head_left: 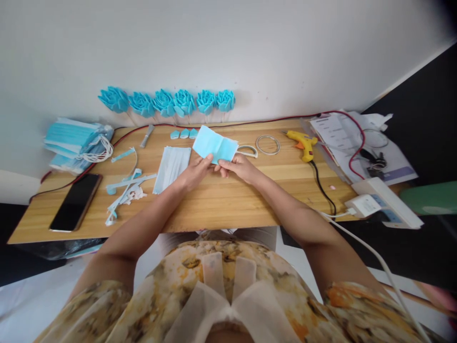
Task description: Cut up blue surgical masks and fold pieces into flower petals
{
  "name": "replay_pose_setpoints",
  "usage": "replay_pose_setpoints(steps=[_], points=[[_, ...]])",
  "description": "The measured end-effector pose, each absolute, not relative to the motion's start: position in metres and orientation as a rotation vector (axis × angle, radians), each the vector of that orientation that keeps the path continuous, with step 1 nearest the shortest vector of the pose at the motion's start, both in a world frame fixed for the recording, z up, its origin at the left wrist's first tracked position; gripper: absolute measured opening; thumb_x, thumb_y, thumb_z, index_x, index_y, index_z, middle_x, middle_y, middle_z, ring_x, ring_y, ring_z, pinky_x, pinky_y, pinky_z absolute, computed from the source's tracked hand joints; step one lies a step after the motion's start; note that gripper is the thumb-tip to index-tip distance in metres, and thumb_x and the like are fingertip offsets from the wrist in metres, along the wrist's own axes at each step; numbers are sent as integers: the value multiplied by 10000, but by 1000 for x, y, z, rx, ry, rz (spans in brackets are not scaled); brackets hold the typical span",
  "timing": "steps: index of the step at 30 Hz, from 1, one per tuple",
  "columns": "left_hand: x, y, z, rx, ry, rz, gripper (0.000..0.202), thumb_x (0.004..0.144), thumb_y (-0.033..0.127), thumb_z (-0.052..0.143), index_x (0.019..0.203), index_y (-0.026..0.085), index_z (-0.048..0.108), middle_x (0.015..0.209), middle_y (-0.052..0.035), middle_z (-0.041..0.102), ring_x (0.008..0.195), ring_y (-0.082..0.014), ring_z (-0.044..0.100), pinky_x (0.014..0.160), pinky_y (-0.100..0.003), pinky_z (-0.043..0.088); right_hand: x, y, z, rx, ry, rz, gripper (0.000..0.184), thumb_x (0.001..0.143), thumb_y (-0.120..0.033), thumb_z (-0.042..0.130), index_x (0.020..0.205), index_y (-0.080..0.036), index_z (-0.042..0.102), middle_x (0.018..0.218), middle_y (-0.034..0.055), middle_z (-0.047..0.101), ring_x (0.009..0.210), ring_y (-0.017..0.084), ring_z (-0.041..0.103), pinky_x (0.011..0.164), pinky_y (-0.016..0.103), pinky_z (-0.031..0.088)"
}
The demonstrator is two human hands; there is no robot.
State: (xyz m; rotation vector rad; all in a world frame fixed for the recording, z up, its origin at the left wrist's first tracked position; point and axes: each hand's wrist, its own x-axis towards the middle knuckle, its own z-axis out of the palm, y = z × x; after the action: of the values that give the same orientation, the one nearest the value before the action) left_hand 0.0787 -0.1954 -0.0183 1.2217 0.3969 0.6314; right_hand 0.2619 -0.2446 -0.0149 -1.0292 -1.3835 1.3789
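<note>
Both hands pinch the near edge of a blue rectangle of face mask fabric (210, 142), held up over the middle of the table. My left hand (197, 172) grips it from the left, thumb on top. My right hand (240, 167) closes on its lower right part. White-handled scissors (249, 151) lie just behind my right hand, their blades hidden. A pleated pale mask piece (172, 166) rests flat beside my left wrist. Several small folded blue pieces (184, 134) sit in a row behind the fabric.
Several blue fabric flowers (164, 102) on sticks stand along the wall. Left are packed masks (74, 140), cut strips (128, 186) and a phone (76, 202). Right are a tape roll (268, 145), a yellow glue gun (303, 144), papers (335, 131) and a power strip (387, 202) with cables.
</note>
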Motion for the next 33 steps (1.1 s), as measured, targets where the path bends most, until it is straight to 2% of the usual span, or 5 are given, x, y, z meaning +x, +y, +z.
replay_pose_setpoints(steps=[9,13,17,25,33], points=[[73,-182,-11,1104,529,882,584,815,710,743,950,142,738,1051,-151,791,1251,-354,669,1049,-498,535,266,-244,-12,-1073,-1348,1355,504,818,-653,736,769,-152,765,583,5,672,548,106,565,574,256,480],[70,-178,-7,1101,509,927,592,846,681,733,1078,136,723,1175,-162,773,1321,-364,631,1061,-505,529,268,-244,-10,-1096,-1344,1342,505,803,-660,741,759,-159,767,578,2,672,540,101,560,566,254,466],[70,-177,-5,1059,529,947,548,860,647,741,1078,145,716,1207,-161,767,1339,-366,621,1052,-492,541,270,-243,-8,-1104,-1327,1335,518,781,-669,757,708,-157,754,577,12,675,537,100,561,557,257,459],[69,-177,-7,966,539,929,418,869,571,775,994,175,726,1115,-126,798,1207,-339,710,947,-443,593,272,-241,-5,-1140,-1310,1258,690,733,-839,683,630,-159,740,566,44,697,509,110,577,573,269,495],[70,-174,-17,934,559,949,422,836,581,804,952,183,724,941,-94,812,1070,-295,760,871,-401,606,276,-239,-13,-1196,-1323,1144,672,780,-807,672,708,-149,793,696,82,765,624,124,661,642,258,516]])
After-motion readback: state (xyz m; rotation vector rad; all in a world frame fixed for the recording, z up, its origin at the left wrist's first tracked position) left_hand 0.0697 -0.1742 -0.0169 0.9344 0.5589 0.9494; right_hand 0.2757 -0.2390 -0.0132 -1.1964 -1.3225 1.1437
